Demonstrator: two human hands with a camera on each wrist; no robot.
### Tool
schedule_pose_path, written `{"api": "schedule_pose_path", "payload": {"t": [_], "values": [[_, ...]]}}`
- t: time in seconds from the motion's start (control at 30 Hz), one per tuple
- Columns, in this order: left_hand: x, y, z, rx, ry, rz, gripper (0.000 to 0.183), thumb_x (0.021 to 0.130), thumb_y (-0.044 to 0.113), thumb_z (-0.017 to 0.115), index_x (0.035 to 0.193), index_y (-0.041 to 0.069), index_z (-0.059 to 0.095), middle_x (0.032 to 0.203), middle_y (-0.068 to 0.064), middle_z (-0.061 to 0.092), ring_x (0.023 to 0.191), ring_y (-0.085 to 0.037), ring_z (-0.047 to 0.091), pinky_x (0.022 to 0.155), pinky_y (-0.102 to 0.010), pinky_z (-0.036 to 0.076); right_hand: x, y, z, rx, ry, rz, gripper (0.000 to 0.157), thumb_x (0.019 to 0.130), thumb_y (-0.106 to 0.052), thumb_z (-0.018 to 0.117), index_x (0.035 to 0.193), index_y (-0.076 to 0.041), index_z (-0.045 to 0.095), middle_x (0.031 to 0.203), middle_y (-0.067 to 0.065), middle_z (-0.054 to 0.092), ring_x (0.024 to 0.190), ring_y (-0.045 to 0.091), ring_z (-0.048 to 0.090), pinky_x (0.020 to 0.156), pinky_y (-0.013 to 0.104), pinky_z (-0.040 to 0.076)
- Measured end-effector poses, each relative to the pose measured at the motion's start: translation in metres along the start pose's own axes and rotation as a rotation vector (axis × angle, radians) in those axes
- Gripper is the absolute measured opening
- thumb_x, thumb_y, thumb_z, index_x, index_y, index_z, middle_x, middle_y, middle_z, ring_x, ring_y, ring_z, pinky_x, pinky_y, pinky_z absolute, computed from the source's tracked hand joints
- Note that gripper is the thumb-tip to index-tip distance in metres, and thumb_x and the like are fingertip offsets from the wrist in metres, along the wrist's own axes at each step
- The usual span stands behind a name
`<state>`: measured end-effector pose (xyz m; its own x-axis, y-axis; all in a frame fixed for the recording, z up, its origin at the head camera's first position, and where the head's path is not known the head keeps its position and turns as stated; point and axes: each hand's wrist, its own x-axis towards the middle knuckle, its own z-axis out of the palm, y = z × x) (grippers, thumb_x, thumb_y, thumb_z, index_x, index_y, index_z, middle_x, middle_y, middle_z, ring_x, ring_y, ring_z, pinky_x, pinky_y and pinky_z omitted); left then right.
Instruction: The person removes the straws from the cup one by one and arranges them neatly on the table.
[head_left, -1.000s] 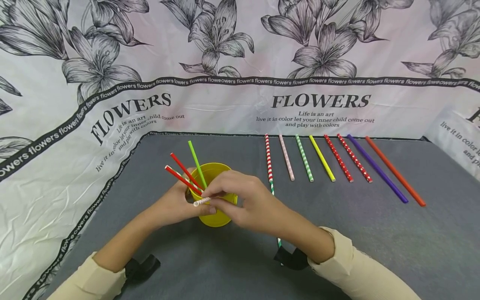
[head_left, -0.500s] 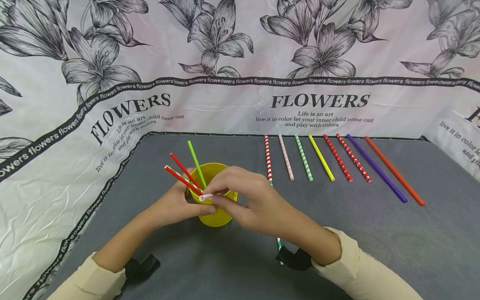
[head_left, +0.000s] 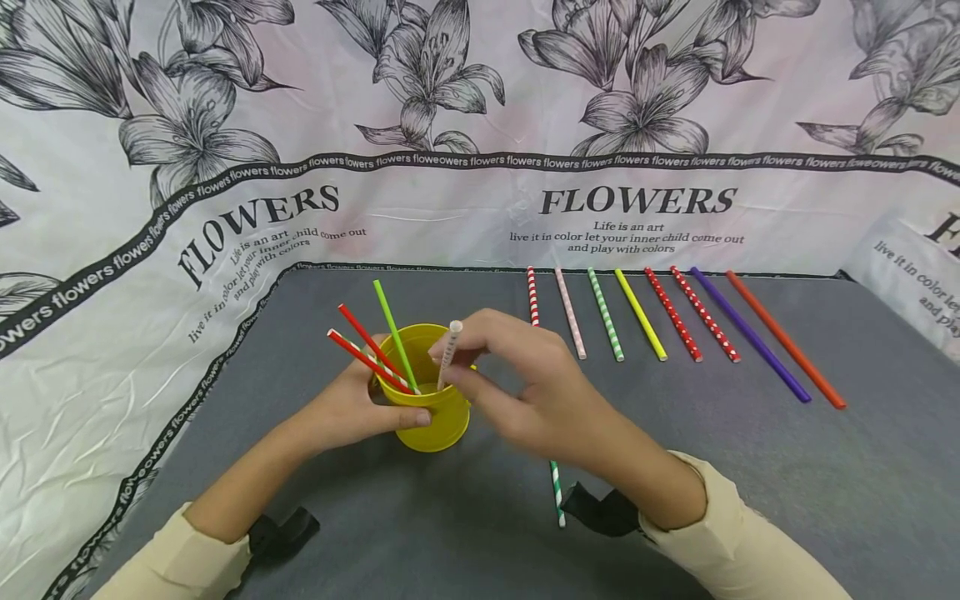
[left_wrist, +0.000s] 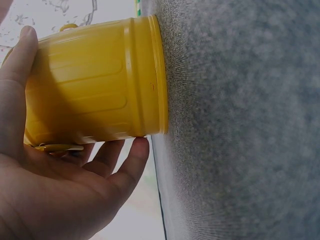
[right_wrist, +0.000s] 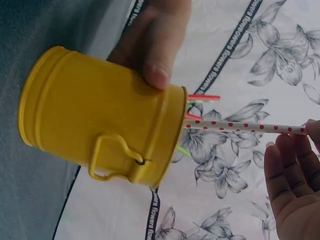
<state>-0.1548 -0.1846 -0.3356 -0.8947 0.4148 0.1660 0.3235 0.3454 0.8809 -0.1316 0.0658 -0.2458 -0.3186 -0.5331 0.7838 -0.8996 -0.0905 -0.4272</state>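
A small yellow metal bucket (head_left: 435, 429) stands upright on the grey table. My left hand (head_left: 356, 408) grips it from the left side, thumb across the front just below the rim. In the right wrist view, a white paper straw with red dots (right_wrist: 245, 126) reaches into the bucket's mouth. My right hand (head_left: 525, 383) pinches this straw near its upper end, between thumb and fingers. One bright green straw (head_left: 388, 312) and two red straws (head_left: 360, 327) lean inside the bucket to the left. Their lower ends are partly hidden by the rim.
Right of the bucket lies a spaced row of straws, among them a yellow straw (head_left: 641, 315), a purple straw (head_left: 750, 333) and an orange straw (head_left: 787, 342). A green-and-white striped straw (head_left: 557, 492) shows below my right forearm. Flower-printed cloth (head_left: 630, 217) hangs behind.
My right hand has moved up and to the right, swinging the dotted straw from nearly level at the bucket's front rim to upright in its mouth. My left hand keeps its place.
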Motion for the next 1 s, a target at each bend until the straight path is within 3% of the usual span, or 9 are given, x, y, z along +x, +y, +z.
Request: {"api": "schedule_pose_path", "payload": {"t": [0.27,0.6,0.87,1.0], "values": [[0.001,-0.002,0.0,-0.011,-0.001,0.02,0.074,0.078,0.024,0.088,0.138,0.015,0.047,0.129,-0.002,0.056,0.115,-0.022,0.056,0.097,-0.048,0.046,0.001,-0.005,-0.015,-0.04,0.057,0.014,0.021,0.084,0.012,0.07,0.1,0.0,0.062,0.103,0.008,0.068,0.094,0.019,0.064,0.082,0.033,0.055],[0.001,-0.003,0.001,-0.013,0.017,0.005,0.073,0.076,0.024,0.089,0.136,0.015,0.048,0.128,-0.002,0.056,0.113,-0.023,0.057,0.095,-0.049,0.048,-0.007,0.001,-0.029,-0.039,0.128,0.006,0.022,0.087,0.014,0.063,0.108,0.01,0.06,0.104,0.015,0.068,0.089,0.021,0.066,0.083,0.034,0.057],[0.0,-0.003,0.002,-0.021,0.016,-0.007,0.072,0.076,0.023,0.089,0.135,0.014,0.049,0.126,-0.006,0.056,0.111,-0.024,0.057,0.093,-0.049,0.048,-0.015,0.003,-0.041,-0.097,0.154,0.064,0.029,0.083,0.018,0.067,0.111,0.01,0.063,0.112,0.018,0.068,0.09,0.021,0.068,0.079,0.031,0.057],[0.0,-0.002,0.001,-0.019,0.016,-0.011,0.073,0.076,0.023,0.089,0.136,0.016,0.048,0.128,-0.003,0.055,0.113,-0.023,0.056,0.095,-0.049,0.047,-0.021,0.005,-0.048,-0.141,0.18,0.106,0.034,0.082,0.018,0.068,0.114,0.011,0.063,0.102,0.013,0.069,0.083,0.017,0.065,0.075,0.027,0.056]]}}
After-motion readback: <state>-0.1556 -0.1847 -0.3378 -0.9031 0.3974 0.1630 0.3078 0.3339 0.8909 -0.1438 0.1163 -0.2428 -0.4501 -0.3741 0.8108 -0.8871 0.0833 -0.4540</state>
